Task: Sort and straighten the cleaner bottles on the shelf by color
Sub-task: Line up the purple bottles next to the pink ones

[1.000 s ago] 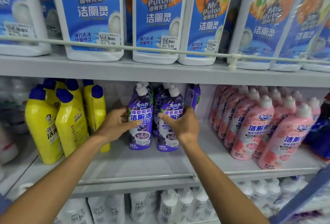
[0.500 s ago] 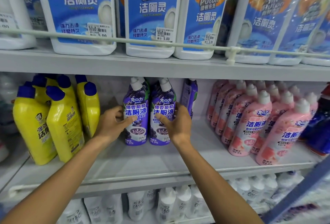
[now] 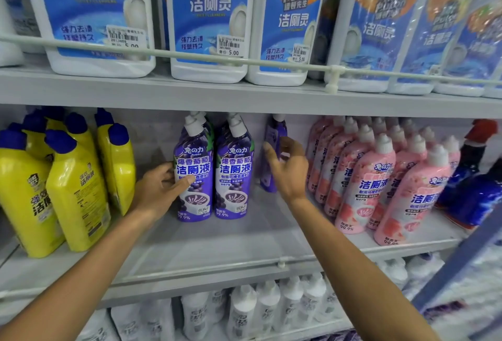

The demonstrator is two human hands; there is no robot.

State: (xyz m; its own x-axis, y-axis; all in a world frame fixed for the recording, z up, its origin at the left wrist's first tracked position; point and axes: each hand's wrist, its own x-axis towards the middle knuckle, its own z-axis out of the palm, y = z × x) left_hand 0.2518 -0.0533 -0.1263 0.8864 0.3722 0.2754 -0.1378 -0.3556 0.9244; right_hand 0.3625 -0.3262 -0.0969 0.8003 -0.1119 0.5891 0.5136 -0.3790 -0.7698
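On the middle shelf (image 3: 217,245), the left hand (image 3: 160,191) grips the left purple bottle (image 3: 196,155), thumb across its label. The right purple bottle (image 3: 235,174) stands upright just beside it, midway along the shelf. The right hand (image 3: 288,172), fingers loosely spread, hovers before a third purple bottle (image 3: 277,134) nearer the back edge; whether they touch is unclear. Yellow bottles (image 3: 76,191) fill the left end and pink bottles (image 3: 364,185) the right.

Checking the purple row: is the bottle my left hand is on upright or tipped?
Upright. The purple cleaner bottle stands on its base, white cap up; the left hand holds its side.
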